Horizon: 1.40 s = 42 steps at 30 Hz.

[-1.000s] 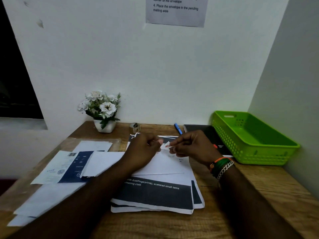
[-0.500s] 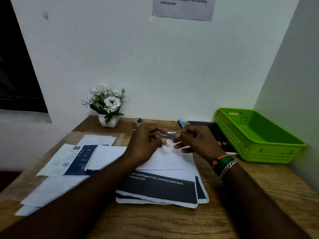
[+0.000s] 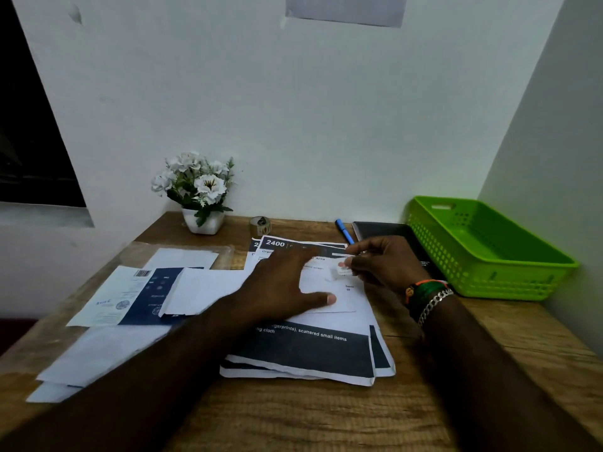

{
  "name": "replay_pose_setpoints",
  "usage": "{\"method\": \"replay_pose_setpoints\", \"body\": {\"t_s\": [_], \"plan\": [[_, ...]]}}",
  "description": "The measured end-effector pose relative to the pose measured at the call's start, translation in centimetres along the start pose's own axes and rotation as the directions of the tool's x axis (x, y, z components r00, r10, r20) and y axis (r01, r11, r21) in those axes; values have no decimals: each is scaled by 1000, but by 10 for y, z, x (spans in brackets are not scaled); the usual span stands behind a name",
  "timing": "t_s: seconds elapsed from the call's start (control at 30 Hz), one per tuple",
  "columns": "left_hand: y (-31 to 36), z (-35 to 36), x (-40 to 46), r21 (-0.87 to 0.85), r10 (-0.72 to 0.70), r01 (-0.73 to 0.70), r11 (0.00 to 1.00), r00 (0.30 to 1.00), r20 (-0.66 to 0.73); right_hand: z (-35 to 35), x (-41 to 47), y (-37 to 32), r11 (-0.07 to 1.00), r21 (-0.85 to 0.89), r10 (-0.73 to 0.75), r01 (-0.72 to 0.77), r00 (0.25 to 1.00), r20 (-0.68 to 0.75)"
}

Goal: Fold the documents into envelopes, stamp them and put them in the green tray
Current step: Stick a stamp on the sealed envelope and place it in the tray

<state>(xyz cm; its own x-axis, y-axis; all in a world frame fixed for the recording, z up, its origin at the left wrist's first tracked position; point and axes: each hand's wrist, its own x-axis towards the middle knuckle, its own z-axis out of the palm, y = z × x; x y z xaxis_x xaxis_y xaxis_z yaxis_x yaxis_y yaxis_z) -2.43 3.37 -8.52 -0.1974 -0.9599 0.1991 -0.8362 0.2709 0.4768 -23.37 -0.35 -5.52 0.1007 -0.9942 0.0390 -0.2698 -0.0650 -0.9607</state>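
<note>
While hands [image 3: 284,288] cover documents [image 3: 313,353], pen [image 3: 344,231] (blue) lies beside tray [image 3: 489,282].

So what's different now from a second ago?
The left hand let go of the stamp and dropped flat onto the white envelope. The right hand alone now pinches the stamp above it. Green tray, papers and flowers stayed put.

Both forearms reach forward from the bottom of the frame. The left hand [image 3: 284,288] lies palm-down and flat, fingers [image 3: 321,299] spread and extended. The right hand [image 3: 385,264], bracelets at its wrist, is raised slightly, its curled fingers and thumb pinching a small white piece.
</note>
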Motion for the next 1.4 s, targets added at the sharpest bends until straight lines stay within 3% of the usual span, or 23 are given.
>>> {"method": "replay_pose_setpoints", "body": {"t_s": [0.1,0.37,1.0,1.4], "plan": [[2,2,-2,12,6,-7,1000,997,77,1,-1,1,999,-49,10,-10,1000,-5],[0,6,-2,15,31,-32,999,999,42,5,0,2,993,-54,104,-101,992,66],[-7,13,2,-77,41,-36,996,997,69,27,6,12,886,-463,-86,32,992,-97],[-2,10,0,-30,55,-52,998,991,124,18,0,7,930,-349,108,-111,994,-28]]}}
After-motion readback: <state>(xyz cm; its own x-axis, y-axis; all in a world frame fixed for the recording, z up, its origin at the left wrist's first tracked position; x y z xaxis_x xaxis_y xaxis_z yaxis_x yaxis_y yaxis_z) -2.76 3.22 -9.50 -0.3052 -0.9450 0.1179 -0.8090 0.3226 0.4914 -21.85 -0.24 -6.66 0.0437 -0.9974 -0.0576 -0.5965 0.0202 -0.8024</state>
